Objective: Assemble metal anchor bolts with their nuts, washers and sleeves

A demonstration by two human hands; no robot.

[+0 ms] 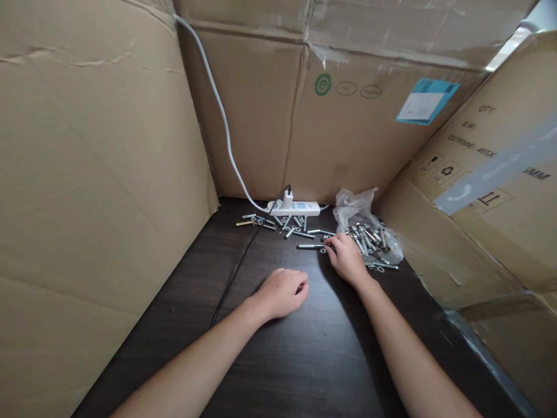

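Observation:
My right hand (pixel 346 255) reaches to the back of the dark table, with thumb and forefinger closed on one end of a long silver bolt (pixel 308 247) that points left. A small washer (pixel 322 251) lies just below the fingertips. Right beside this hand, a clear plastic bag (pixel 394 251) lies open with a heap of metal bolts (pixel 368 238) in it. My left hand (pixel 282 293) rests on the table nearer to me, its fingers curled into a loose fist with nothing visible inside.
Loose bolts and washers (pixel 298 227) lie scattered before a white power strip (pixel 311 209) with a charger (pixel 288 199) plugged in. A black cable (pixel 239 264) runs forward past my left forearm. Cardboard walls (pixel 252 116) enclose the table (pixel 304 360) at the back and both sides.

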